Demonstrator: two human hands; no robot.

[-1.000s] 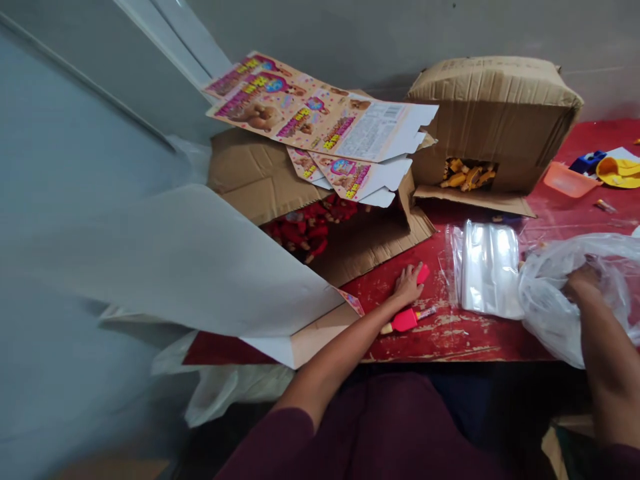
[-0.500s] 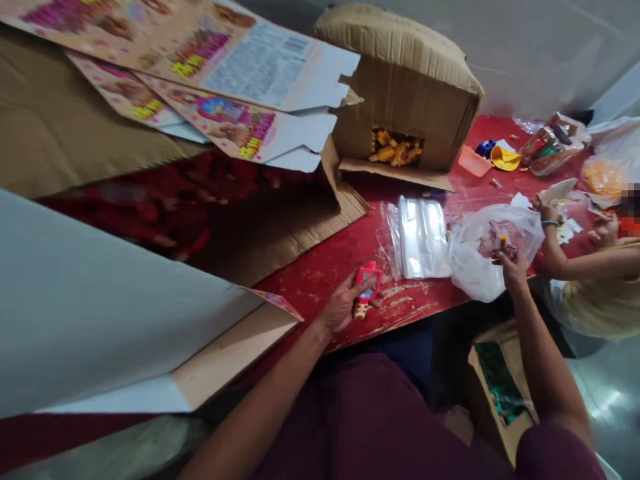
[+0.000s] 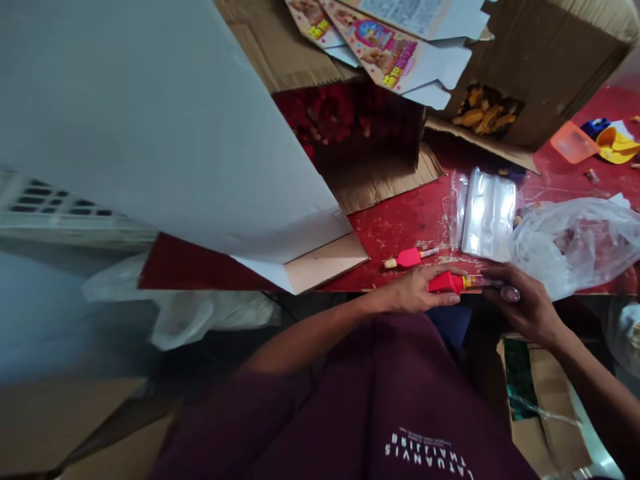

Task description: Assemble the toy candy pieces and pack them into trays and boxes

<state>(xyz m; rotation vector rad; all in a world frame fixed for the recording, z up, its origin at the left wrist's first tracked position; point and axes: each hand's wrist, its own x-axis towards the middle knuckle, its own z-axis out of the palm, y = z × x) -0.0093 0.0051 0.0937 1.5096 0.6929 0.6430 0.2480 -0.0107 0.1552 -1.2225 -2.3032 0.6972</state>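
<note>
Near the table's front edge, my left hand [image 3: 424, 289] is closed around a red toy [image 3: 446, 283]. A small clear tube [image 3: 475, 281] with a yellow end meets the toy's right side. My right hand [image 3: 525, 303] pinches that tube, and another clear piece with a rounded end [image 3: 510, 293] shows between its fingers. Just behind my left hand lies a second red toy [image 3: 410, 257] with a tan tip and a clear tube pointing right. A stack of clear plastic sleeves [image 3: 489, 215] and a white plastic bag [image 3: 550, 233] lie beyond my right hand.
An open carton [image 3: 380, 190] holding red pieces stands at the back, with printed flattened boxes [image 3: 385, 50] over it. Another carton [image 3: 555, 80] shows orange pieces through an opening. A large white panel [image 3: 200, 133] fills the left. An orange tray [image 3: 573, 141] is at right.
The view has shifted left. My right hand has come from the plastic bag to my left hand, bringing a tube to the red toy. A red toy now lies on the table.
</note>
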